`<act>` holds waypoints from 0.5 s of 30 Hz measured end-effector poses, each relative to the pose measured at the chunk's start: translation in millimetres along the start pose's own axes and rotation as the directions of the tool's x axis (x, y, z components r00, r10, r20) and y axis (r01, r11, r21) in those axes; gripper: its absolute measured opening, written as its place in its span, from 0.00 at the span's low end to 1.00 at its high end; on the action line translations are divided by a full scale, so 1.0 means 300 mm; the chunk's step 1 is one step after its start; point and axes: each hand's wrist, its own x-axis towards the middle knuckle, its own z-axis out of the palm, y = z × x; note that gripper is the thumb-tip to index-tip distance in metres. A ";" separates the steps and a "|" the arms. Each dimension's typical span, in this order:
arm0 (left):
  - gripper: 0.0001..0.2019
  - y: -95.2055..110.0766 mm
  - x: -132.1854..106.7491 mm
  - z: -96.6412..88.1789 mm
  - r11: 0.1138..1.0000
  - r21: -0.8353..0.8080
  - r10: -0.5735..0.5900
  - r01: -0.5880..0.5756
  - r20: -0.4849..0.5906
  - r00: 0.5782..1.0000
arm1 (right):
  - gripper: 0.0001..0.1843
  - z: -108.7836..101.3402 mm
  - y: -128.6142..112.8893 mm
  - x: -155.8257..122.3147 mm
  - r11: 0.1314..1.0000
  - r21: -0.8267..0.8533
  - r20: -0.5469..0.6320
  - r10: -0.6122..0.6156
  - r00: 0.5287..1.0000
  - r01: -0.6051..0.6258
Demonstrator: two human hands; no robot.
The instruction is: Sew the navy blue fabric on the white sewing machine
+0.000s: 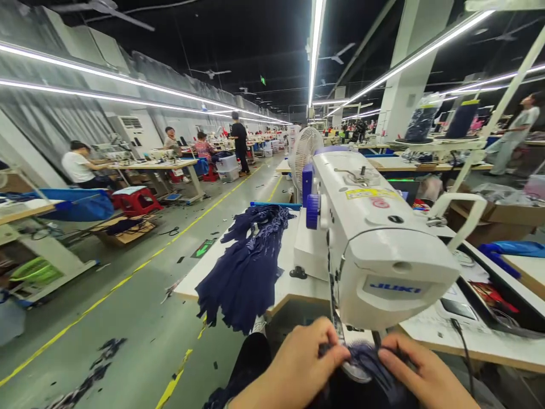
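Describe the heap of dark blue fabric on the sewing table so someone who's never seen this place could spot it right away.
Find the big white Juki sewing machine in the foreground, on a white table. Just left of the machine, a heap of navy fabric pieces drapes over the table's aisle-side edge. Unlike the small navy piece under the left hand and right hand, no one is touching it.

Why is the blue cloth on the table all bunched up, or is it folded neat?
Bunched, not folded. The dark blue cloth pile lies crumpled beside the sewing machine, its ends drooping over the table edge.
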 end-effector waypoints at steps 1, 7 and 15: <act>0.09 -0.009 0.015 0.003 0.998 -0.057 -0.024 0.022 -0.043 0.999 | 0.15 0.000 -0.003 0.022 0.999 0.052 -0.037 0.000 0.999 0.002; 0.08 -0.074 0.097 0.049 0.880 -0.473 -0.042 0.039 0.004 0.999 | 0.19 -0.033 0.034 0.133 0.985 0.164 -0.093 -0.043 0.995 0.058; 0.09 0.007 0.088 0.050 0.844 -0.536 -0.007 -0.020 -0.048 0.999 | 0.10 -0.207 0.175 0.388 0.978 -0.201 -0.407 -0.031 0.913 -0.057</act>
